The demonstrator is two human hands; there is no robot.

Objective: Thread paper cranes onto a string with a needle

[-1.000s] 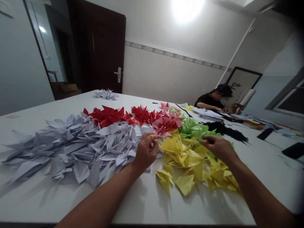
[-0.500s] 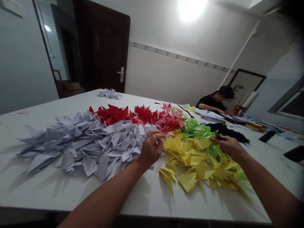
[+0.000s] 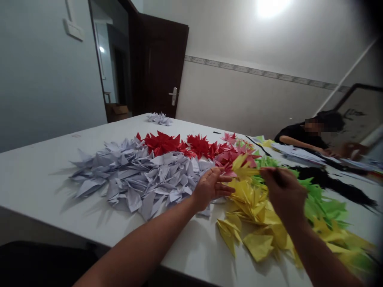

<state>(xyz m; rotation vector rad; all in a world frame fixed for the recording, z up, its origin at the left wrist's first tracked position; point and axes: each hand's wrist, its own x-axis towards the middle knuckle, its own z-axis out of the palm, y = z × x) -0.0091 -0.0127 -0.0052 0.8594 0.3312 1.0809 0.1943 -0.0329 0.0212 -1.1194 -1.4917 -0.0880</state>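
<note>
My left hand hovers over the right edge of the white paper pile, palm up, fingers stretched apart and nothing in them. At its fingertips is a yellow folded paper crane, raised above the yellow heap. My right hand, blurred and closed, pinches that crane's right end. A dark object shows inside the same fist; its kind is too blurred to tell. Below lie yellow folded papers. White folded papers spread to the left, with red ones and pink ones behind.
Green folded papers and a black stringy bundle lie on the right. A small white paper cluster sits at the white table's far edge. A person in black leans over papers at the far right.
The view has turned left. My left hand has opened from a pinch. My right hand has moved left toward it, and the yellow crane is now raised between them.
</note>
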